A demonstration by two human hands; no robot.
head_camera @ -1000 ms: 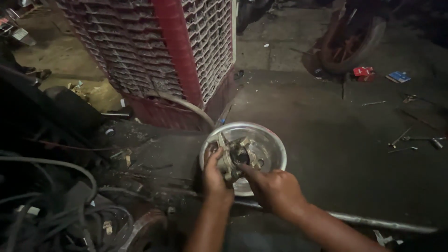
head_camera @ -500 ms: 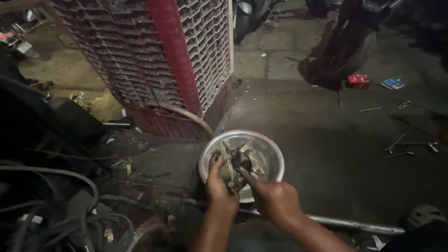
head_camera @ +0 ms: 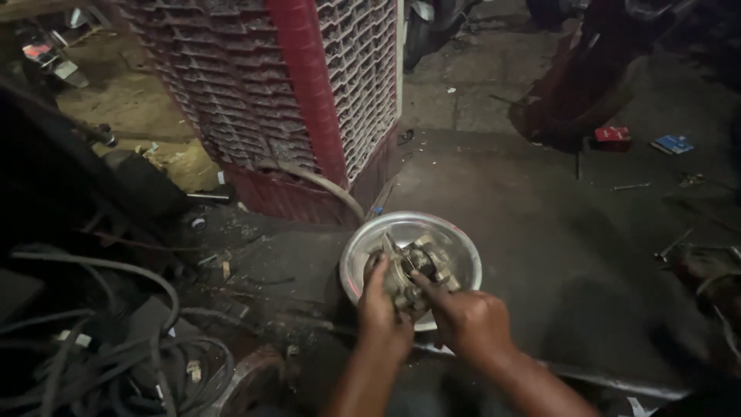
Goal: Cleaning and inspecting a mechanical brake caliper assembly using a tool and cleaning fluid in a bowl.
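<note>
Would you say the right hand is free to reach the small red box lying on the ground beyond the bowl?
Probably not as things stand: the right hand grips the metal part over the bowl, and the red box lies well beyond.

The round bowl [head_camera: 463, 255] is shiny, smooth metal; the part [head_camera: 413, 274] inside looks dull, greasy cast metal; the floor [head_camera: 540, 232] is rough, matt concrete.

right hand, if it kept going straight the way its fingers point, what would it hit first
The right hand points up and left, fingers already on the grimy metal part held over the steel bowl. That part comes first; beyond it lies the left hand, though depth is unclear.
</note>
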